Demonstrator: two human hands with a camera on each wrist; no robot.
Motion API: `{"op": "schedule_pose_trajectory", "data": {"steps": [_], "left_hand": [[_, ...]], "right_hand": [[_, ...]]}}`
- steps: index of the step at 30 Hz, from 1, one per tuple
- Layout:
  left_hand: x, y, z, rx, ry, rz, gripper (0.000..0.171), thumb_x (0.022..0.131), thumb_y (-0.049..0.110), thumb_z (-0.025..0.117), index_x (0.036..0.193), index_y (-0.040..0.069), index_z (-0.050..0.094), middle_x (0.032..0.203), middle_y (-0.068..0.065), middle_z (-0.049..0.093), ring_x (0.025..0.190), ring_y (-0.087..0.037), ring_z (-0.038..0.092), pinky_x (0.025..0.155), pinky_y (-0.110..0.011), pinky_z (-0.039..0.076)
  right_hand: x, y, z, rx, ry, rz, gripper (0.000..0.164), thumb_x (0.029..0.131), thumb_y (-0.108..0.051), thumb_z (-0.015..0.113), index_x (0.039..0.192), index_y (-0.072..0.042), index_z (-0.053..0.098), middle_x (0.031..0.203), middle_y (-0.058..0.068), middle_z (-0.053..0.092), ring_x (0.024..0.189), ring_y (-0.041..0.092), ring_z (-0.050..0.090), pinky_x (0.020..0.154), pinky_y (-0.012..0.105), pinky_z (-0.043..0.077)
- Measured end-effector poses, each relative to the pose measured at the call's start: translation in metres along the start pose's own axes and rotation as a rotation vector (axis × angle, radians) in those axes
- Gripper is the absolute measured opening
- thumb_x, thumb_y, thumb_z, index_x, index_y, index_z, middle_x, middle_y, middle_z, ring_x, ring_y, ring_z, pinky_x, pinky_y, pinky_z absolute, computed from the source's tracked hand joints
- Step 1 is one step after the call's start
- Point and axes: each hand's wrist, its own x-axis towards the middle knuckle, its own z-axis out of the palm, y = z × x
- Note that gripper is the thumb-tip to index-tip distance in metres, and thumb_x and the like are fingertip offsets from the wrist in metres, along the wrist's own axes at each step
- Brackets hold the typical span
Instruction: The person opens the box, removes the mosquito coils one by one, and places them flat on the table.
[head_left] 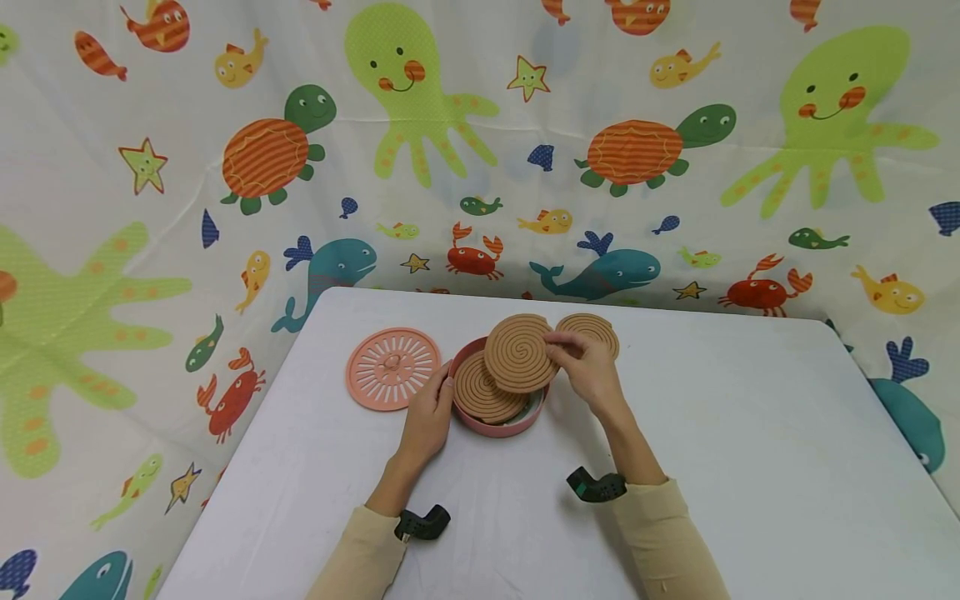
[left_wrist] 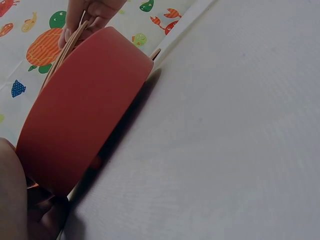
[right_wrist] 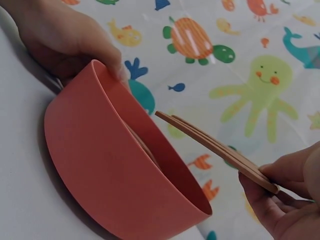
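A round coral-red box (head_left: 498,430) stands on the table, its wall filling much of both wrist views. My left hand (head_left: 429,417) grips the box's left side, the thumb at the rim. Between thumb and fingers my right hand (head_left: 592,371) pinches a brown mosquito coil (head_left: 517,354) by its right edge. That coil is tilted above the box, and in the right wrist view it shows as a thin layered disc (right_wrist: 215,147). Inside the box lies another mosquito coil (head_left: 480,392), partly covered by the held one. Behind my right hand, a further coil (head_left: 581,325) lies on the table.
Left of the box lies a pink slotted lid (head_left: 360,385), close to my left hand. The white table (head_left: 787,450) extends to the right, and a curtain (head_left: 480,75) printed with sea animals hangs behind its far edge.
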Motion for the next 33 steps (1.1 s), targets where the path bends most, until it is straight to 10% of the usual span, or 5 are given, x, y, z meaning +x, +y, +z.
{"op": "schedule_pose_trajectory", "data": {"steps": [33], "left_hand": [[0.0,0.0,-0.001,-0.019,-0.006,-0.001,0.041,0.107,0.021,0.042,0.144,0.006,0.054,0.141,-0.013,0.061,0.135,-0.024,0.055,0.113,-0.046,0.044]], "right_hand": [[0.005,0.003,-0.022,0.05,0.077,0.047,0.03,0.097,-0.018,0.067,0.122,-0.002,0.07,0.12,0.019,0.065,0.088,0.007,0.064,0.073,0.015,0.058]]}}
